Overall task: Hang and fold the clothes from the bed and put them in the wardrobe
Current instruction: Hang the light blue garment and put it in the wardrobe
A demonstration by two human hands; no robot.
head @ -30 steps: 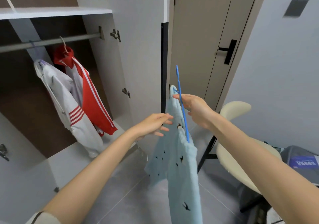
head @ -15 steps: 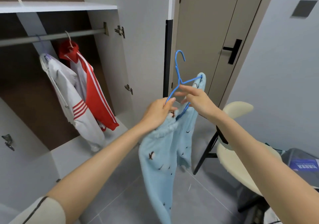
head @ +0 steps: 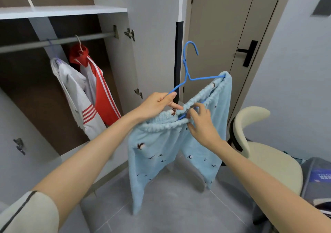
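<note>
Light blue fleece trousers point(head: 161, 153) with small dark birds hang over a blue wire hanger point(head: 188, 67), in the air before the open wardrobe point(head: 114, 93). My left hand point(head: 157, 103) grips the hanger's left arm and the elastic waistband. My right hand point(head: 202, 123) pinches the waistband and the hanger's lower bar. The hanger's right end sits inside the waistband. Both trouser legs hang down toward the floor.
On the wardrobe rail point(head: 59, 41) hang a white jacket point(head: 75, 93) and a red jacket point(head: 100, 85). A shelf point(head: 62, 10) lies above the rail. A closed door with a black handle point(head: 249, 52) stands behind; a cream chair point(head: 265, 153) and a grey bag point(head: 317, 179) are at right.
The hanger turned from edge-on to face-on and rose. My left hand came in and took its left arm and the waistband. The trousers spread out along the hanger, both legs now apart.
</note>
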